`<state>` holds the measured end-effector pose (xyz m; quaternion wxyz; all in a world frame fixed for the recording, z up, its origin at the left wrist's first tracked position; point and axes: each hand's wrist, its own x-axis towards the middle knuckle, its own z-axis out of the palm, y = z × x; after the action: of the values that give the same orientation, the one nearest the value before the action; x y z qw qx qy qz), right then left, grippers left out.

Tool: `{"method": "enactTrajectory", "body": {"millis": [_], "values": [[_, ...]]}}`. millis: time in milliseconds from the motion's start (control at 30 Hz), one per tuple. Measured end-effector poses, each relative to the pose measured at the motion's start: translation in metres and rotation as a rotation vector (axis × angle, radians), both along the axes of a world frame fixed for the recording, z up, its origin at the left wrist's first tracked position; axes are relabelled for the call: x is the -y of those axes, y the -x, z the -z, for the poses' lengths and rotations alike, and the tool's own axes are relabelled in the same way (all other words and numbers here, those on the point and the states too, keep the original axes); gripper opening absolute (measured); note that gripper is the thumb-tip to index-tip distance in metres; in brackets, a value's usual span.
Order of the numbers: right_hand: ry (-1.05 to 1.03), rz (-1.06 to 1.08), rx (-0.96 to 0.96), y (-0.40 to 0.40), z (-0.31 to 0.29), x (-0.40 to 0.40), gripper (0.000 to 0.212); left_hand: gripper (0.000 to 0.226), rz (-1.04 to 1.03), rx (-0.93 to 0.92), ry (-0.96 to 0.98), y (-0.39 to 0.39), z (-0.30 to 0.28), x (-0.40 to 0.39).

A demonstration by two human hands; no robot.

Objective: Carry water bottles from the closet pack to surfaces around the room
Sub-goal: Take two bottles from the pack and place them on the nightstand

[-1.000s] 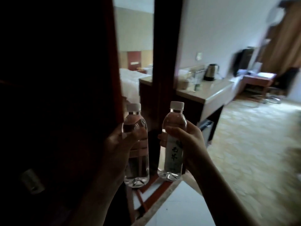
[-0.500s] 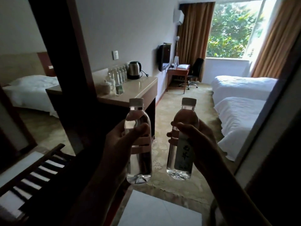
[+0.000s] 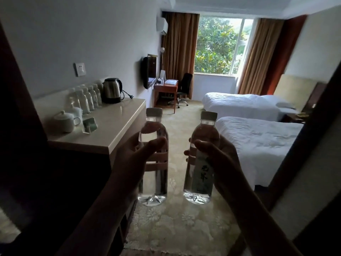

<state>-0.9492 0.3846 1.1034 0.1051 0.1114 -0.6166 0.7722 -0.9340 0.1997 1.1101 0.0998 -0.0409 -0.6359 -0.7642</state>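
Observation:
I hold two clear water bottles with white caps upright in front of me. My left hand (image 3: 132, 159) grips the left bottle (image 3: 154, 182) around its middle. My right hand (image 3: 219, 159) grips the right bottle (image 3: 200, 183), whose label with dark characters faces me. Both bottles hang above the carpet, apart from each other. To the left stands a beige counter (image 3: 114, 124) with a row of several water bottles (image 3: 88, 98) along its back wall.
On the counter sit a steel kettle (image 3: 111, 90), lidded white cups (image 3: 68, 119) and a small card stand (image 3: 89, 124). Two white beds (image 3: 258, 145) fill the right. A desk (image 3: 166, 89) with an office chair (image 3: 184, 85) stands under the window. Dark door frames flank me on both sides.
The view has swung right and forward, from a dark closet door to the open room. The counter is now nearer on my left. Both hands still hold their bottles the same way.

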Motion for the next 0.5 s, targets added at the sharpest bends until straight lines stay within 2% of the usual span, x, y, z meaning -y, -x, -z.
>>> {"method": "enactTrajectory", "body": {"millis": [133,267,500], "values": [[-0.01,0.074,-0.003,0.064,-0.003,-0.01,0.025,0.05,0.062,0.008,0.014,0.076,-0.003,-0.01],[0.005,0.129,-0.017,0.137,0.004,-0.031,0.015,0.038,0.157,0.005,0.02,0.16,0.001,-0.033],[-0.01,0.218,-0.062,0.3,0.014,-0.099,0.02,0.047,0.187,0.004,0.049,0.334,0.011,-0.102]]}}
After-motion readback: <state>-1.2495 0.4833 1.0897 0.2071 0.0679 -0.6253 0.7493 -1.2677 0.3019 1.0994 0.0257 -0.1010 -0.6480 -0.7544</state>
